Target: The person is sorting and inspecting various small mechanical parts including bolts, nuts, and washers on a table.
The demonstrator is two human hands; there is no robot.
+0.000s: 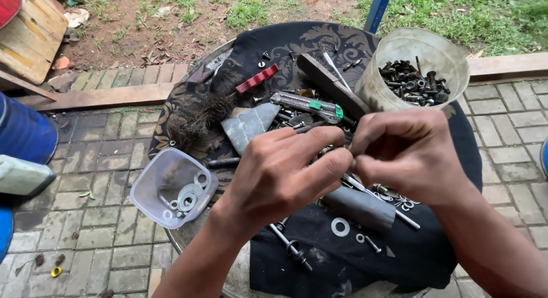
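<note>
My left hand (285, 172) and my right hand (408, 155) meet fingertip to fingertip over a round surface draped with a black patterned cloth (297, 44). Both pinch something small between them; it is hidden by the fingers, so I cannot tell what it is. Beneath the hands lie a long threaded rod (291, 248), a grey tube (362, 207), loose washers (341, 226) and small screws. Behind the hands rest a utility knife (308, 106), a grey metal sheet piece (248, 127) and a red ridged piece (258, 78).
A clear tub of washers (171, 187) sits at the cloth's left edge. A translucent bucket (394, 61) full of dark bolts stands at the back right. A wire brush (197, 118) lies left. Blue drum (23, 132) at far left; brick paving all around.
</note>
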